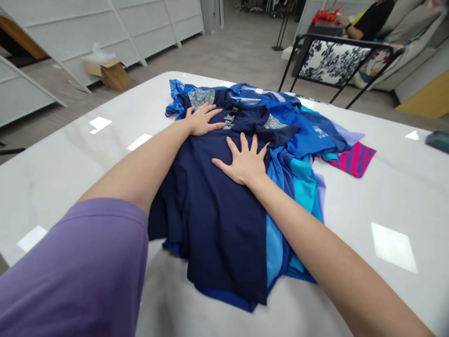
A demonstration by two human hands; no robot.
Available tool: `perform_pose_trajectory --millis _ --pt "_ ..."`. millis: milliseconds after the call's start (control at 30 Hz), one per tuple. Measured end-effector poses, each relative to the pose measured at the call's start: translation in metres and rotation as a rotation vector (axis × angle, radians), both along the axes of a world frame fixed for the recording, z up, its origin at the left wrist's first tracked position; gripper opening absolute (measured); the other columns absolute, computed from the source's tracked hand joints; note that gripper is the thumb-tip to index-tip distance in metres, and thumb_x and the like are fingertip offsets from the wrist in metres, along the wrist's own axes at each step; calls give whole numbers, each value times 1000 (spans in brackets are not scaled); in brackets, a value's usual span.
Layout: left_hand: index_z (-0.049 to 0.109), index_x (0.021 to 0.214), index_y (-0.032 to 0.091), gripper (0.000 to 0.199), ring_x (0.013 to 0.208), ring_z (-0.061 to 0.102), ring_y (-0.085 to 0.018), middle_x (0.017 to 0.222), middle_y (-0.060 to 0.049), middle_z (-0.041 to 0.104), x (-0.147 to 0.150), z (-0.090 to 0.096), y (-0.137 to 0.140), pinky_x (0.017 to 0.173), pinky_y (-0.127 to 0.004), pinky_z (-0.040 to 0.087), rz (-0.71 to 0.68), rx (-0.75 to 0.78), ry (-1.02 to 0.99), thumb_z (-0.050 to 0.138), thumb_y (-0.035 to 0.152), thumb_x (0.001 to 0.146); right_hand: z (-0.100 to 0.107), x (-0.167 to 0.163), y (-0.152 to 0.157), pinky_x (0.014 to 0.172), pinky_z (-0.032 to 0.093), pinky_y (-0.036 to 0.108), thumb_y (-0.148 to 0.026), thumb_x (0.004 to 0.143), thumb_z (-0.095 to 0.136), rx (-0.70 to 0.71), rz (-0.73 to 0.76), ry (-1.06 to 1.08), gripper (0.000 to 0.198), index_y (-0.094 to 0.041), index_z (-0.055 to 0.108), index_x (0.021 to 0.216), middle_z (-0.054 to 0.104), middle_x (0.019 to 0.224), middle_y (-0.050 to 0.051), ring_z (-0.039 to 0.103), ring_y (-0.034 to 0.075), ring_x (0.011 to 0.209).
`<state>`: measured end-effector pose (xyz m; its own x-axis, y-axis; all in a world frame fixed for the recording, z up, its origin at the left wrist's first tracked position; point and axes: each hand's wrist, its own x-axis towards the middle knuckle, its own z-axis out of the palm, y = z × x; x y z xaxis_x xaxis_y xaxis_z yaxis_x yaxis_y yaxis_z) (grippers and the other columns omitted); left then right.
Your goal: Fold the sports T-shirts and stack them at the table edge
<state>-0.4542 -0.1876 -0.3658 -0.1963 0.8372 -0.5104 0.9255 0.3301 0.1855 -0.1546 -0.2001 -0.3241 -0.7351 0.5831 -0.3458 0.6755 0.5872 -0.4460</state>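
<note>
A navy T-shirt [224, 220] with grey patterned patches at the shoulders lies on top of a pile of shirts. My left hand [203, 119] rests flat on its upper left part, fingers spread. Lower and to the right, my right hand [245, 161] presses on the chest area, fingers also spread. Beneath it, a blue shirt [312, 128] with white print shows at the right, along with a turquoise shirt [303, 187]. A pink and purple striped piece of cloth [359, 159] sticks out at the far right of the pile.
The pile lies on a glossy white table [368, 281]. A dark object [438, 140] sits at its right edge. Beyond are a patterned chair [333, 63], an open cardboard box [114, 75] on the floor, and another person's arm [354, 32] by a sofa.
</note>
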Motion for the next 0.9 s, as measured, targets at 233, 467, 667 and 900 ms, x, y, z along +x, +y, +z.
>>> perform_pose_trajectory --millis 233,467,667,900 --pt "27 187 31 103 184 -3 -28 196 2 22 -66 17 -28 148 -58 -7 80 109 159 41 91 104 -25 -88 -10 125 3 100 -99 101 43 -31 -31 146 111 -26 40 185 20 193 17 3 63 175" --pt "15 185 1 103 180 11 -49 194 -27 12 25 72 -85 145 -69 10 368 62 396 33 73 114 -7 -99 -11 132 0 93 -78 113 43 -17 -63 252 90 -15 51 176 35 186 24 23 54 175" --pt "31 182 3 102 181 18 -44 194 -25 17 70 109 -134 147 -60 21 550 -185 266 31 76 111 47 -20 -38 140 -2 83 -62 119 40 76 50 233 71 -17 59 171 43 184 21 27 44 176" --pt "20 188 14 120 184 -5 -44 198 -14 6 74 108 -172 147 -72 5 466 -138 185 26 96 101 62 66 -60 131 7 95 -92 109 33 30 -20 -164 94 -43 27 188 13 197 6 13 58 177"
